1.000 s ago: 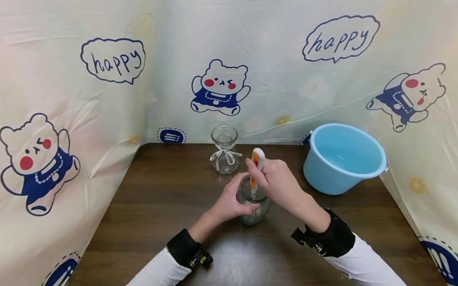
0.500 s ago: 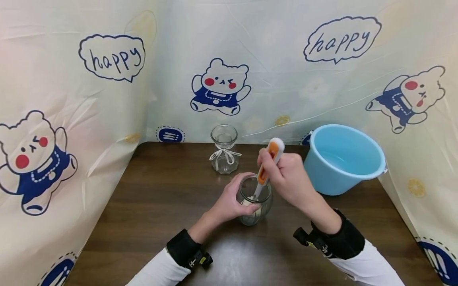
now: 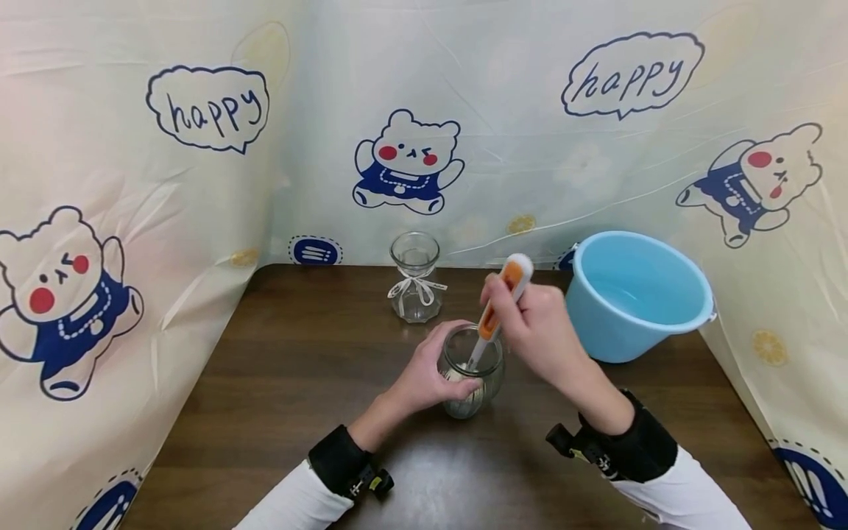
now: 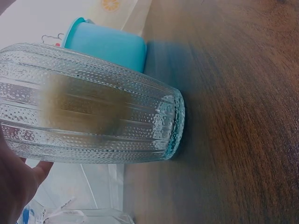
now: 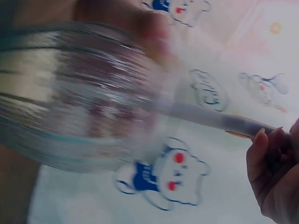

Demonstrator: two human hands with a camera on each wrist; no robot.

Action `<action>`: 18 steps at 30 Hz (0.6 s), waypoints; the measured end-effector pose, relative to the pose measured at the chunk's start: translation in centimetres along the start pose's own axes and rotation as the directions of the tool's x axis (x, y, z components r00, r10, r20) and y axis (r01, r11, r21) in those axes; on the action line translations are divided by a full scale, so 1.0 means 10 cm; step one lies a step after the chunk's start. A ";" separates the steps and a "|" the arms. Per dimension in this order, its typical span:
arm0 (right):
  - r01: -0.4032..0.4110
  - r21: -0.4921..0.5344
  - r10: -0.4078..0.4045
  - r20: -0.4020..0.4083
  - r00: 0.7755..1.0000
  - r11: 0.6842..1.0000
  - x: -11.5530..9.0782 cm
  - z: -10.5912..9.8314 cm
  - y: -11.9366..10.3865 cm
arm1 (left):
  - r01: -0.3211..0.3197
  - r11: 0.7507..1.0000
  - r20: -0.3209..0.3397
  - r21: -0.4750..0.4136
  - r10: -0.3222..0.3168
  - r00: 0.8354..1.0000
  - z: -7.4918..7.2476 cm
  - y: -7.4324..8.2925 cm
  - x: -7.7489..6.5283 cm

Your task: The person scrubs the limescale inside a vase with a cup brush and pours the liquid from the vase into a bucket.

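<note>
My left hand (image 3: 427,374) wraps the glass jar (image 3: 486,390); my right hand (image 3: 542,324) grips the orange-and-white handle (image 3: 503,298) slanting into its mouth.
From my head, the jar is between my two hands over the wood-grain table (image 3: 298,383), left thumb across its near side, right fist higher than the rim, forearm angling in from the right. At my left wrist, the clear glass shows tiny beaded bumps between lengthwise ribs, narrowing to a thick base, with a blurred yellowish-brown mass (image 4: 86,105) inside; whether the base touches the wood, I cannot tell. At my right wrist, a smooth pale shaft (image 5: 201,114) runs from the blurred jar to my curled fingers.
</note>
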State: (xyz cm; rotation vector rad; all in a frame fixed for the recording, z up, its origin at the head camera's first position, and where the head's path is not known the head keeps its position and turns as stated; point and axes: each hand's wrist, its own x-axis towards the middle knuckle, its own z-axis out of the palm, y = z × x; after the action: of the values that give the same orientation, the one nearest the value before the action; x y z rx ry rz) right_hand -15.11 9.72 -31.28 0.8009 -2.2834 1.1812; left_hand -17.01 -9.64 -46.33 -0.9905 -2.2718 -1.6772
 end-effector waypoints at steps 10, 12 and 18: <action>-0.015 0.032 0.019 -0.129 0.991 0.999 0.05 -0.15 -0.14 | -0.023 1.000 -0.009 0.003 0.023 1.000 0.00 0.02 0.01; -0.024 0.011 0.025 -0.094 0.995 1.000 0.02 -0.07 -0.07 | -0.024 1.000 -0.008 0.005 0.024 1.000 0.00 0.02 0.01; -0.047 -0.059 0.049 0.041 0.998 0.997 -0.08 0.16 0.12 | 0.027 1.000 0.018 -0.014 -0.027 0.999 -0.01 0.03 -0.01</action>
State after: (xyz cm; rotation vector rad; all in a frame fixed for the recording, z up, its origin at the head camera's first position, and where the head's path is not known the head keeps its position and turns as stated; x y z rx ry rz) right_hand -15.50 9.13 -33.33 0.7604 -2.3723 1.1230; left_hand -16.85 -9.69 -46.13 -0.9853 -2.2979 -1.7037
